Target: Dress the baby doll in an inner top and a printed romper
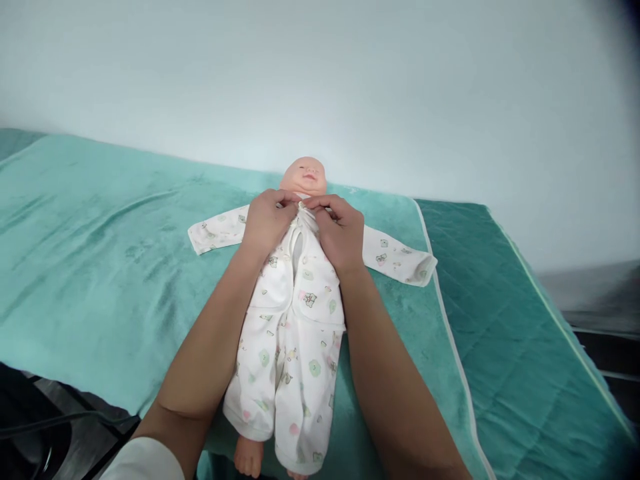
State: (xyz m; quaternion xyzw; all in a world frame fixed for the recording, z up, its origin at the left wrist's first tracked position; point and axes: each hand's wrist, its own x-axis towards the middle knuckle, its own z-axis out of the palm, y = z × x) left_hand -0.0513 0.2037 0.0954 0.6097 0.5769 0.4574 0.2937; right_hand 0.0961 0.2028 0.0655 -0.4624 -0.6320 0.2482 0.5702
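Note:
A baby doll [303,175] lies on its back on a teal towel [100,253], dressed in a white printed romper [295,333] with its sleeves spread out to both sides. My left hand [267,220] and my right hand [339,230] meet at the romper's neckline, just below the doll's chin. Both hands have their fingers pinched closed on the two front edges of the garment at the collar. The front opening gapes a little below my hands. One bare foot [249,456] sticks out of the left trouser leg.
The towel covers a bed or table with a darker quilted teal cover [510,320] on the right. A pale wall [350,80] runs behind. Dark floor and a black object [30,427] lie at the lower left.

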